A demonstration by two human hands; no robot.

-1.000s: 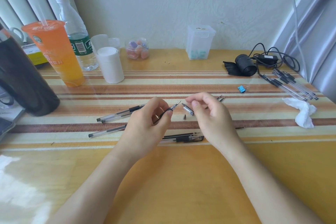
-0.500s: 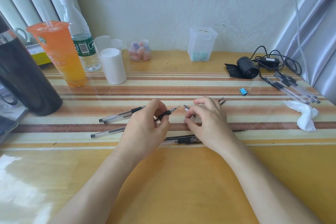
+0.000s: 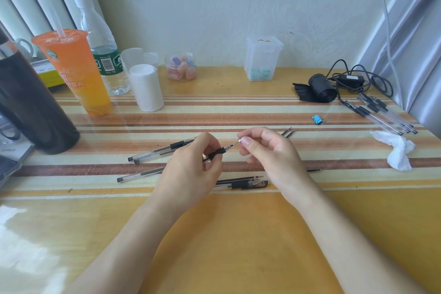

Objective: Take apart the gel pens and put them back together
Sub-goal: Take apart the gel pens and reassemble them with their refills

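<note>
My left hand point(image 3: 191, 169) grips a clear gel pen point(image 3: 218, 154) by its black rubber grip, the bare refill tip pointing up and right. My right hand point(image 3: 269, 153) pinches a small metal tip cone point(image 3: 239, 141) right at the end of that refill. Two clear pen barrels point(image 3: 157, 151) lie on the table left of my hands, a third barrel point(image 3: 140, 174) below them. A black capped pen with a loose refill point(image 3: 241, 182) lies under my wrists. Two loose refills point(image 3: 290, 132) lie behind my right hand.
An orange drink cup point(image 3: 74, 71), water bottle point(image 3: 102, 48), white roll point(image 3: 146, 87) and a dark flask point(image 3: 28, 102) stand at the left. At the right lie several more pens point(image 3: 386, 113), a blue binder clip point(image 3: 317, 119), crumpled tissue point(image 3: 396, 148) and a black cable bundle point(image 3: 322, 88).
My right hand dipped to the table, picked up the small metal cone and rose with it to the refill tip. The silver piece it held a second ago is gone from its fingers.
</note>
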